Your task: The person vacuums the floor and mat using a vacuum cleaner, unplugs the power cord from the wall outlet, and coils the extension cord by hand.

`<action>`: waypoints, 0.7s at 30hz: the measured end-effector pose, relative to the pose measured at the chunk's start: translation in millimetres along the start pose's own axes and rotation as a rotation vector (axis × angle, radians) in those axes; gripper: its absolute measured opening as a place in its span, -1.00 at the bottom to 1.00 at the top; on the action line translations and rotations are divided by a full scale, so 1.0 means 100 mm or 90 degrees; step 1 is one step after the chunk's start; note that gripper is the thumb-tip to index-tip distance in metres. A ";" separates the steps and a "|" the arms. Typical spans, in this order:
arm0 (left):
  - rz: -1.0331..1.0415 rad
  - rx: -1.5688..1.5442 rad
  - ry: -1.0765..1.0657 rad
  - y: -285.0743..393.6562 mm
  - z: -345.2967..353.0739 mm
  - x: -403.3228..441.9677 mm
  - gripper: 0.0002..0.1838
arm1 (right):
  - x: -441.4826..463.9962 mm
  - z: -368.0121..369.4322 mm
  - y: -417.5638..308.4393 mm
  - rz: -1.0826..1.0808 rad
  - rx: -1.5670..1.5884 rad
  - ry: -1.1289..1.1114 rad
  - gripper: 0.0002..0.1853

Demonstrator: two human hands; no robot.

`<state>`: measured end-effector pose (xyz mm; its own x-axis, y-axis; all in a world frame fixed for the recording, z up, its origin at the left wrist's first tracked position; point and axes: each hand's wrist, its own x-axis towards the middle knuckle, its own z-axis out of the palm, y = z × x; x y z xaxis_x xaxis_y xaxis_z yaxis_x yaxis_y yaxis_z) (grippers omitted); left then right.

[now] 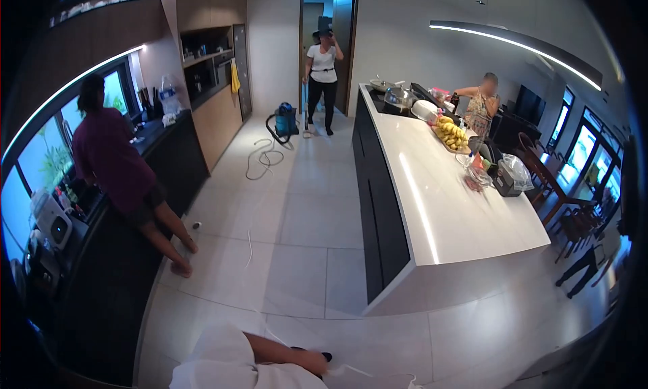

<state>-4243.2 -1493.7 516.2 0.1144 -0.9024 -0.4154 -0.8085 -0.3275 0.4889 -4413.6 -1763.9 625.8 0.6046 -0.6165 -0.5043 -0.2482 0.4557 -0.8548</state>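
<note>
My left hand shows at the bottom of the head view, below a white sleeve. Its fingers look closed around a thin white cord, which comes out on the right side of the hand. The same cord seems to run up the floor tiles past my forearm. Just behind the hand a small dark shape pokes out; I cannot make out what it is. My right hand is out of view.
A white-topped island carries bananas and pots. A person in purple works at the left counter. Beyond, a person in a white top stands by a blue vacuum cleaner and its loose cord. Another person is behind the island.
</note>
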 end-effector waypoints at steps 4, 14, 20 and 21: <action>0.100 -0.211 0.234 0.73 -0.23 0.74 -0.61 | -0.29 0.68 -0.06 -0.004 -0.196 -0.144 -0.79; -0.089 -0.291 0.415 0.11 -1.50 -1.10 -0.76 | -0.19 2.19 -0.16 -0.214 -0.297 -0.568 -0.67; -0.175 -0.276 0.389 -1.36 -0.74 -2.24 -0.74 | -0.40 3.19 -0.26 -0.130 -0.659 -0.484 -0.79; -0.163 -0.297 0.415 -1.73 -0.35 -2.33 -0.73 | -0.34 3.18 -0.39 -0.140 -0.763 -0.427 -0.67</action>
<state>-4109.5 -1236.2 555.5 0.6877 -0.7189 -0.1010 -0.4067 -0.4968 0.7667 -4183.6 -1556.0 714.9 0.8745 -0.0249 -0.4843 -0.3854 -0.6419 -0.6629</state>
